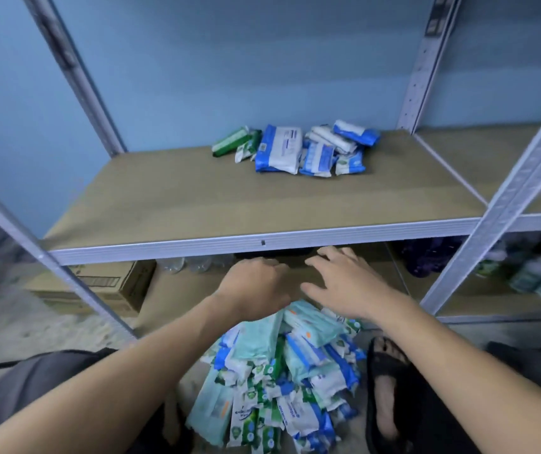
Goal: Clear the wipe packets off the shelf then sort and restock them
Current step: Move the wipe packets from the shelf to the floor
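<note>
A small heap of blue, white and green wipe packets (295, 149) lies at the back of the tan shelf board (197, 198). A much larger pile of wipe packets (282, 378) in teal, blue and green sits on the floor between my knees. Both hands hover in the air above that pile, just below the shelf's front edge. My left hand (252, 286) has its fingers curled loosely under and holds nothing. My right hand (344, 283) is spread with straight fingers, also empty.
White metal uprights (505, 198) frame the shelf at left and right. On the lower board stand a cardboard box (105, 286), clear plastic bottles (197, 263) and, at right, green-labelled bottles (537, 276). My sandalled foot (390, 388) rests right of the pile.
</note>
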`<state>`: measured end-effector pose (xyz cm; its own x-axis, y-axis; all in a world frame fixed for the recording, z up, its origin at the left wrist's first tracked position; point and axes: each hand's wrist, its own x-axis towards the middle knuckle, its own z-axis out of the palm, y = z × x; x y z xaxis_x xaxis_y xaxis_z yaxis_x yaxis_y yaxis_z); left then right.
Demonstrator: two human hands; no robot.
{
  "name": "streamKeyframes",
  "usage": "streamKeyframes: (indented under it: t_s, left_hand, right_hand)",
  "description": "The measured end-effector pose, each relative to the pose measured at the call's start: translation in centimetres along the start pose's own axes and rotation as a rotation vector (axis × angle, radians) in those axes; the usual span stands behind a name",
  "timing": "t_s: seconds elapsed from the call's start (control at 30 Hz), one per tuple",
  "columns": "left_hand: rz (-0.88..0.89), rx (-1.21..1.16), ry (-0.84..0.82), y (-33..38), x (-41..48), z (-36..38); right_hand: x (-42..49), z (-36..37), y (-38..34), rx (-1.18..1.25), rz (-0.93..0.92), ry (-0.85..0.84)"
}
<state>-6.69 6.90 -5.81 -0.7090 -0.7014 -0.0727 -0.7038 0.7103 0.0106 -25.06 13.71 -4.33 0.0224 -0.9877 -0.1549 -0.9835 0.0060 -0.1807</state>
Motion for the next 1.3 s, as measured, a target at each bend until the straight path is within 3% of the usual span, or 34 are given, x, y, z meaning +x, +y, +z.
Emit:
streamKeyframes:
  t_s: [0.17,0.4,0.57,0.83,1.03,1.3]
  left_hand:
    - [0.042,0.090,0.170,-0.7,2.7,-6.6]
    - [-0.068,0.030,0.213,-2.7,8.5,-10.2]
    - [-0.110,-0.054,0.239,-2.7,13.0,-9.1]
    - [-0.118,-0.162,0.356,-2.3,20.6,-5.2]
    - [-0.121,-0.220,0.496,-2.3,24.5,-2.2]
    - [-0.120,-0.165,0.491,-2.5,25.0,-1.4]
  right_hand:
    - [2.0,-6.2,0.7,-0.071,-0.031,0.074]
    - [6.4,-10.3,4.2,-0.048,0.079,0.103]
    - [9.8,-9.6,8.2,0.106,0.188,0.204]
    - [14.6,-6.0,13.9,0.285,0.234,0.521]
    - [17.2,-4.0,15.3,0.217,0.230,0.599]
    - [19.2,-4.7,16.8,0.327,0.284,0.711]
